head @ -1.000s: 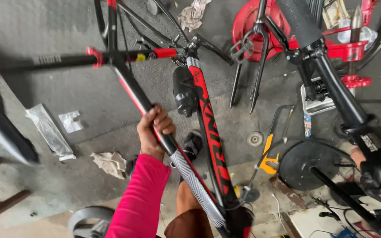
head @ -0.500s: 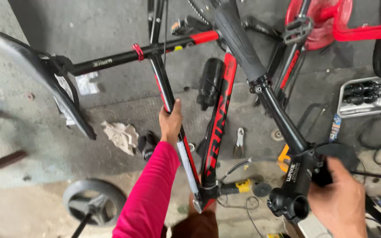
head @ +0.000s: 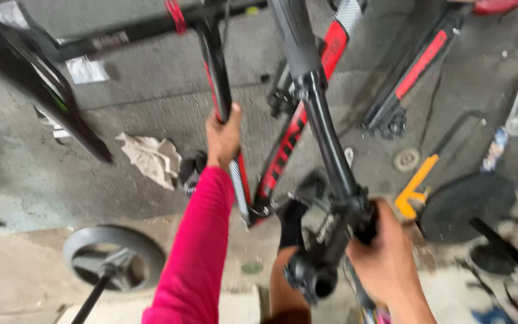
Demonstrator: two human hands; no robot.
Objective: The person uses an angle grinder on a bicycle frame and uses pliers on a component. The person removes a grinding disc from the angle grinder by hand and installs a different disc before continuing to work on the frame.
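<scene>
Grey concrete floor (head: 121, 90), stained and littered, fills the background beneath a black-and-red bike frame (head: 289, 144) that is held up off the ground. Its thin black tube with red trim (head: 223, 102) runs down the middle of the view; the left hand (head: 223, 135), in a bright pink sleeve (head: 199, 246), is wrapped tight around this tube, fingers closed fully about it. A thicker black tube (head: 325, 132) slants down to the lower right, ending in a black stem (head: 316, 264) with a round open end; the right hand (head: 385, 258) is clenched on the part just beside that stem, though motion blur makes it hard to say exactly what piece lies under the palm.

Just left of the left hand a crumpled beige rag (head: 151, 159) lies on the floor; further left a black blade-like piece (head: 43, 90) slants across the upper corner, probably a wheel or rim seen edge-on. At lower left sits a round grey disc with a rod (head: 112, 261) on pale ground. To the right of the frame lie a yellow tool (head: 415, 186), a small round metal ring (head: 406, 159), a dark round object (head: 469, 207), and a second red-and-black bike part (head: 421, 66) near the top edge.
</scene>
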